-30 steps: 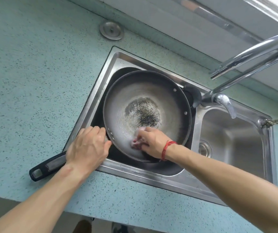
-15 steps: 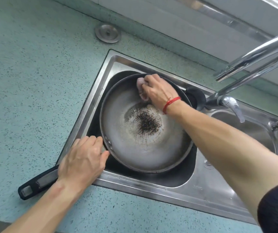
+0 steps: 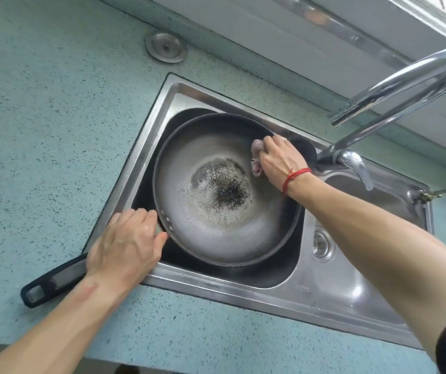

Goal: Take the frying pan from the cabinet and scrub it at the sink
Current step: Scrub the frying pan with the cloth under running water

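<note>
Frying pan (image 3: pixel 216 211) tilted in left basin of sink (image 3: pixel 167 103), burnt dark patch at centre. Pan handle (image 3: pixel 51 283) sticks out over sink's near-left corner onto tabletop (image 3: pixel 41 130); handle's upper part hidden under left hand (image 3: pixel 124 249). Left hand fingers (image 3: pixel 135 220) curled shut around handle near pan rim. Right hand (image 3: pixel 278 163) at pan's far-right rim, fingers closed on pinkish scrubber (image 3: pixel 255 157), mostly hidden by hand, pressed to inner wall. Faucet (image 3: pixel 394 98) spout cut off at right edge. Right basin partly blocked by right forearm.
</note>
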`<state>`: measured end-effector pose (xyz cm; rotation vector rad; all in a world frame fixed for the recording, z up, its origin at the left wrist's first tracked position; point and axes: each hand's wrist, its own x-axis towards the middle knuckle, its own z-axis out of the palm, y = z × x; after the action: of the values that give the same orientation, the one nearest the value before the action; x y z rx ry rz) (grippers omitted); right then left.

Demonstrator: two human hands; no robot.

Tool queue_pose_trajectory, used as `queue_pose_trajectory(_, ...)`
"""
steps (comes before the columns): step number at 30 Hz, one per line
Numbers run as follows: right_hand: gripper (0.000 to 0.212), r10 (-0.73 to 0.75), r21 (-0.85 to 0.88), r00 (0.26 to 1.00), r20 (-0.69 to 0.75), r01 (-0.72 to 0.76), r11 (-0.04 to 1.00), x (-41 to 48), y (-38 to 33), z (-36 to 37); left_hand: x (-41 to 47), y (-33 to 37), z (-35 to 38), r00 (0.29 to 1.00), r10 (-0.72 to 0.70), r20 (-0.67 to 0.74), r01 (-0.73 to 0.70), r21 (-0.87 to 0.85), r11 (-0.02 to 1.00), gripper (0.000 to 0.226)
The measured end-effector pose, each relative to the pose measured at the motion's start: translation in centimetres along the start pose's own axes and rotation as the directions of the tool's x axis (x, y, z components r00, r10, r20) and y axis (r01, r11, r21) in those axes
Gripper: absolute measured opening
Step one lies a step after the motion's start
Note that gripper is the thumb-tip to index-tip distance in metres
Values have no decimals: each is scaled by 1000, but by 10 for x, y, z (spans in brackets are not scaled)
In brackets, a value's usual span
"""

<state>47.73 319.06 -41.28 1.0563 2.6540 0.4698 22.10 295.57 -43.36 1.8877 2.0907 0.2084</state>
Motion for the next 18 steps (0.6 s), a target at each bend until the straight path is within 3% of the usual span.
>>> queue_pose_trajectory(5, 16, 18, 34, 984, 178, -25, 999, -2, 3, 2, 0, 5, -5, 999, 12, -30, -12, 9, 1000, 19)
queue_pose_trajectory(9, 12, -76, 80, 895, 440, 45, 996, -53, -14, -20, 0, 6, -8, 1000, 16, -14, -15, 14, 1000, 19)
queue_pose_trajectory(14, 21, -166, 311, 810, 562, -21, 950, -85, -67, -36, 1, 6, -8, 1000, 20, -24, -20, 9, 1000, 19)
queue_pose_trajectory(18, 16, -200, 323, 751, 630, -19, 946, -72, -59, -36, 2, 4, -6, 1000, 26, -16, -26, 8, 1000, 18)
